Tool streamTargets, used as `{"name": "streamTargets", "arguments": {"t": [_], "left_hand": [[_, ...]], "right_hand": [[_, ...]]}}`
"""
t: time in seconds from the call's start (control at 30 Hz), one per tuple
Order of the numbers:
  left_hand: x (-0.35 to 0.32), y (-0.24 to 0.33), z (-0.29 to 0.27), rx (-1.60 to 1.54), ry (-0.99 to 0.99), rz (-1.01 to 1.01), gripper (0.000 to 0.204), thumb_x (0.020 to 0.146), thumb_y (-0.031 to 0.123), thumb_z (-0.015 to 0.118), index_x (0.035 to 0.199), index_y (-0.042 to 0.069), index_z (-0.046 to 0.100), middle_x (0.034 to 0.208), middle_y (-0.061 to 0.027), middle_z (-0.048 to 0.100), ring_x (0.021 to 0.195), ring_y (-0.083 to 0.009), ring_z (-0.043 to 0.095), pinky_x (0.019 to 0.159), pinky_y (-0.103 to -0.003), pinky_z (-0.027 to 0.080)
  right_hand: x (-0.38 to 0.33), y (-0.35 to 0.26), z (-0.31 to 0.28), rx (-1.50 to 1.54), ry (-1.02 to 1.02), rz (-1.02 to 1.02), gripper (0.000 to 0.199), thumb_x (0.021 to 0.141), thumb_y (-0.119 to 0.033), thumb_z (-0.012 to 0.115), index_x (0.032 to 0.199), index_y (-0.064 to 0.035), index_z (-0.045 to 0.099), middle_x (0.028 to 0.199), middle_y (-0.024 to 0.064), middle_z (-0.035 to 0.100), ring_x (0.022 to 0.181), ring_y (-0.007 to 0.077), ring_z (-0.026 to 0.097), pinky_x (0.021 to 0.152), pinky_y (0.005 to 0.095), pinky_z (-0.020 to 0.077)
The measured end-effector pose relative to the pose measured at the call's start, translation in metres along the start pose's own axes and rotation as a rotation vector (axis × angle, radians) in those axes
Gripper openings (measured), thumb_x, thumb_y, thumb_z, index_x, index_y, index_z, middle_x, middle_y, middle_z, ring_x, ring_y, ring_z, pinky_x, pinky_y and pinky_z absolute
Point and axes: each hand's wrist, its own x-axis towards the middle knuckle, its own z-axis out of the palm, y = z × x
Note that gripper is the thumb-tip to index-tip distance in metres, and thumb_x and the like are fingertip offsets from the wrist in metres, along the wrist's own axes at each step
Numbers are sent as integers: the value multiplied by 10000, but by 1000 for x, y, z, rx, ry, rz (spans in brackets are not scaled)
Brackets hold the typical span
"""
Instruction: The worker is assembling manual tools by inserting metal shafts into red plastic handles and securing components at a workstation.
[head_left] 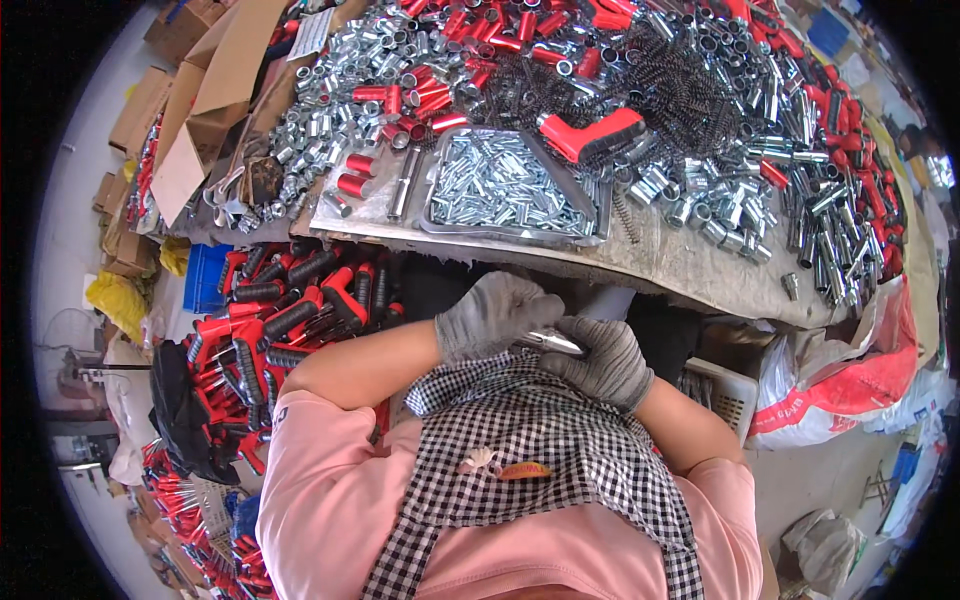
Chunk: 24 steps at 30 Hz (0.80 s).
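Note:
Both my hands wear grey knit gloves and meet close to my chest, below the workbench edge. My left hand (pixel 492 312) and my right hand (pixel 600 360) together grip a shiny metal tube (pixel 550 342) that lies between them. Only a short stretch of the tube shows between the gloves. A checked apron (pixel 540 440) hangs right under my hands. On the bench above, a grey tray (pixel 436 170) holds several small silver metal pins (pixel 505 182), and a red and black handle (pixel 592 134) lies beside it.
The workbench (pixel 690 270) is heaped with silver sleeves, black springs and red tubes. A pile of red and black handles (pixel 270 330) fills a bin at my left. Cardboard boxes (pixel 215 90) stand at the far left. A red and white sack (pixel 850 385) sits at the right.

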Motion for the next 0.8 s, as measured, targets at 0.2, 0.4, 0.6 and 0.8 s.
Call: {"name": "streamTargets", "arguments": {"t": [0.2,0.4,0.6,0.8], "left_hand": [[80,-1,-65,686,381,288,266,816,221,633,981,14,611,879,-206,646,814,-321,647,717,-394,505],[139,-16,-73,1085,227,44,189,861,117,482,975,18,594,901,-202,653,853,-355,637,757,-431,504],[129,-24,-81,1185,273,128,217,874,117,458,1010,28,602,885,-187,651,880,-332,640,762,-426,503],[32,3,-62,251,426,251,128,844,87,602,954,22,616,883,-137,640,824,-218,629,737,-301,488]], "right_hand": [[3,16,-13,49,170,73,420,746,-336,737,1050,-56,664,877,175,681,810,298,676,718,339,538],[2,24,-20,-77,212,95,432,742,-333,740,1042,-32,662,856,188,678,802,286,683,702,338,541],[-4,29,-20,-50,268,59,388,745,-282,747,1034,-36,667,838,179,680,774,288,685,678,330,542],[3,12,-19,-153,229,56,352,740,-306,731,1012,-95,660,815,163,670,761,306,665,651,364,527]]}}
